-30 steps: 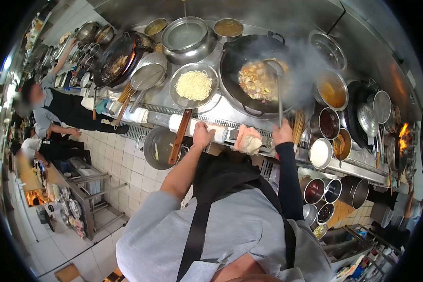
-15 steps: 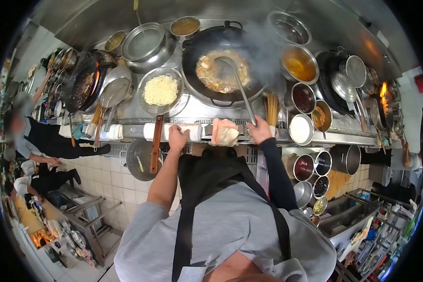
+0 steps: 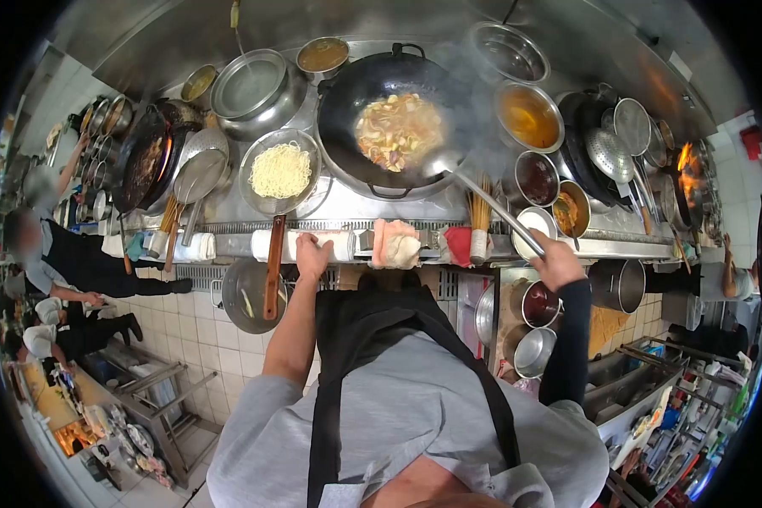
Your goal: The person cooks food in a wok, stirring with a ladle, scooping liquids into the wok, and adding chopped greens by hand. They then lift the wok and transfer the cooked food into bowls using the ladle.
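My right hand [image 3: 559,262] is closed round the handle end of a long metal ladle [image 3: 498,208]. The ladle's bowl is at the right rim of a large black wok [image 3: 343,127], where sliced food in broth [image 3: 400,131] steams. My left hand [image 3: 313,255] rests on a rolled white towel [image 3: 339,245] at the counter's front edge; its fingers curl over the towel, and whether they grip it is unclear. Just left of it, a strainer of pale noodles [image 3: 281,171] lies on the counter, its wooden handle [image 3: 274,271] sticking out over the edge.
Bowls of orange liquid [image 3: 529,117], dark red sauce [image 3: 537,177] and white contents [image 3: 535,229] stand right of the wok. A lidded steel pot [image 3: 250,93] is behind the noodles. Flames [image 3: 687,173] rise at far right. Other people [image 3: 85,254] stand at the left.
My right hand has moved right and pulled the ladle from the food to the wok's right rim. My left hand stays at the towel. The view has swung rightward since the first frame.
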### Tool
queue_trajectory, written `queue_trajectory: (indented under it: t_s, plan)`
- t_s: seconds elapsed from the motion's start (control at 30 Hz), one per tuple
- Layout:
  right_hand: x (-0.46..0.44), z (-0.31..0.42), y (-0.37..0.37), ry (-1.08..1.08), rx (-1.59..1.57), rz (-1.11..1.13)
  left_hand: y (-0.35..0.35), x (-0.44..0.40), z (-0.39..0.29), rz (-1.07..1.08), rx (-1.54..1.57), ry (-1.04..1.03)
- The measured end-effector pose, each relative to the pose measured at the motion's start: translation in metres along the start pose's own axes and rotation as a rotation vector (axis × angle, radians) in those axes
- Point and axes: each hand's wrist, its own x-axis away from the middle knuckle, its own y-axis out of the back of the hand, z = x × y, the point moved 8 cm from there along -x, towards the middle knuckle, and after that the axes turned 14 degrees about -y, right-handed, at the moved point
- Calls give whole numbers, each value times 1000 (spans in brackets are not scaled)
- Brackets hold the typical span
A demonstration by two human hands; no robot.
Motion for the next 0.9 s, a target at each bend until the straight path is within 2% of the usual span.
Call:
queue_trajectory:
  t_s: [0.07,0.1,0.13,0.2,0.23,0.27,0.3,0.37,0.47,0.53,0.57,0.7,0.77,0.8,0.9]
  plan:
    - [-48,-8,-60,100,-136,-103,-1,-2,2,17,-9,0]
    - [-68,-6,-84,23,-221,-11,-2,-2,4,27,-14,0]
    - [-95,-15,-121,-21,-466,23,-2,-1,4,30,-19,-3]
    - [-124,7,-162,305,-548,-321,-2,-3,6,24,-31,-5]
    - [-110,39,-166,-167,-1002,218,-3,-2,9,9,-24,-2]
    - [-125,47,-193,-151,-1233,212,-5,-1,12,-2,-18,-2]
    - [-117,72,-182,-177,-1289,96,-7,-1,13,-12,-9,-3]
    - [-157,88,-220,-134,-1019,-175,-5,-1,9,-5,-35,5]
    - [-175,107,-212,-125,-1150,25,-6,0,9,-9,-23,20]
    - [-164,119,-171,-153,-1575,564,-5,5,11,-1,3,43]
    - [-166,122,-164,-183,-1655,629,-3,5,9,10,19,56]
    - [-181,149,-147,-179,-1084,-126,-1,4,1,2,25,43]
    - [-212,150,-166,-113,-1089,-90,-1,3,1,-9,32,38]
    - [-192,165,-149,-141,-1163,63,-2,4,3,-13,35,35]
    - [-186,156,-156,-99,-912,404,-3,3,6,-8,-9,15]
